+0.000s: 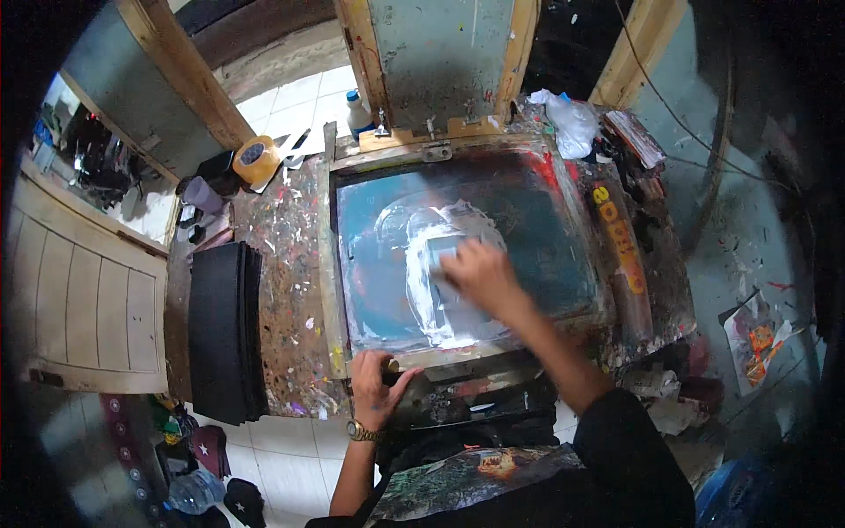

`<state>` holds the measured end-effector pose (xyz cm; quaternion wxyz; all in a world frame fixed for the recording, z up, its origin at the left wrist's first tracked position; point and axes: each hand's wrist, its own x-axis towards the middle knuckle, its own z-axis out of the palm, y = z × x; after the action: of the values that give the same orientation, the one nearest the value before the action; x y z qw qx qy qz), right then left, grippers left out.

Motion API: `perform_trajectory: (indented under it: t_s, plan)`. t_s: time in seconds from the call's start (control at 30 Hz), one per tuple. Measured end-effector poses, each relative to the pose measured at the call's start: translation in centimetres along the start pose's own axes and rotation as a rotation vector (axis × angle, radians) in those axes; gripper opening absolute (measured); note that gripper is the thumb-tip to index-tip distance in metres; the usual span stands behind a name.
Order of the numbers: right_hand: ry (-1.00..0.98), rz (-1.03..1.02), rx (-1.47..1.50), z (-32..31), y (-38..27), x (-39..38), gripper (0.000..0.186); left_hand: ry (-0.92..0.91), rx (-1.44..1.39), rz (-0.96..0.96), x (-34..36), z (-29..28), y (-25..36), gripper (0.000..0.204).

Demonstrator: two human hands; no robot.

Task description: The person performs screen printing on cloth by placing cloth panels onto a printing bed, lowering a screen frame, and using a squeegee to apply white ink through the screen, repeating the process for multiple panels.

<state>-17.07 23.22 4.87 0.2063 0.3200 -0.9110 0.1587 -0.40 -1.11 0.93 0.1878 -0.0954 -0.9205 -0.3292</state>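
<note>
A wooden-framed printing screen lies on the paint-spattered table, its blue-green mesh smeared with white ink around the middle. My right hand is closed on a squeegee, pressed to the mesh within the white ink; motion blurs the blade, and its grip is partly hidden by my fingers. At the frame's front left, my left hand has its fingers curled against the edge, thumb out to the side. A metal watch circles that wrist.
Stacked black sheets lie on the table's left. Behind them are a tape roll and a purple cup. A bottle stands behind the screen. A printed tube and a white plastic bag lie to the right.
</note>
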Motion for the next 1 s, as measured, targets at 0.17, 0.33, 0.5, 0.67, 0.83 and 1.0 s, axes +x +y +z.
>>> perform_trajectory:
  t_s: [0.17, 0.33, 0.5, 0.67, 0.83, 1.0]
  plan:
    - [-0.139, -0.044, 0.013, -3.8, -5.3, -5.3, 0.021, -0.011, 0.009, -0.014, 0.0, -0.1, 0.3, 0.046]
    - [-0.177, -0.074, 0.040, -2.3, 1.7, 3.3, 0.021, -0.010, 0.023, -0.002, 0.1, -0.2, 0.4, 0.046]
    - [-0.032, -0.221, 0.047, 0.0, 9.4, 7.3, 0.030, 0.002, 0.003, 0.005, 0.6, 0.2, 0.8, 0.046]
    - [-0.320, 0.645, 0.029, -1.7, 1.1, 3.5, 0.035, -0.013, 0.016, -0.053, -0.6, -0.6, 0.2, 0.050]
    - [-0.219, 0.699, 0.143, -0.8, 1.2, 2.4, 0.041, -0.018, 0.017, -0.024, -0.1, -0.1, 0.3, 0.048]
    - [-0.347, 0.082, 0.074, -0.4, 4.4, 8.0, 0.031, 0.002, -0.007, -0.012, 0.5, 0.1, 0.9, 0.048]
